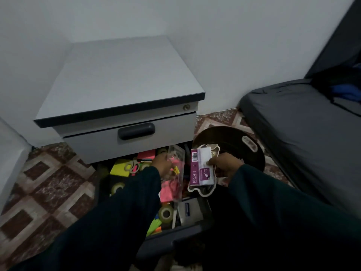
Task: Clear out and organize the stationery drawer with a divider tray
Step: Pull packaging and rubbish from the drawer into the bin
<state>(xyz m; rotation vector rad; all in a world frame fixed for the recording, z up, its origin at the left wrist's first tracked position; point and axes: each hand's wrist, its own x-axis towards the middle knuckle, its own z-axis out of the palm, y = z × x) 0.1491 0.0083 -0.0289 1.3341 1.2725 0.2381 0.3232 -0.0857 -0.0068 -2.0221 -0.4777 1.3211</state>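
The lower drawer of a grey cabinet stands pulled out, crammed with stationery: neon sticky notes, tape rolls, scissors, a white box. My left hand reaches into the drawer and grips a clear plastic packet with pink contents. My right hand holds a purple-and-white "KREAT" box together with a flat cream-edged pouch above the drawer's right side. No divider tray is visible.
A round black tray lies on the patterned tile floor right of the cabinet. A dark grey mattress fills the right side. The upper drawer is closed. White walls stand behind.
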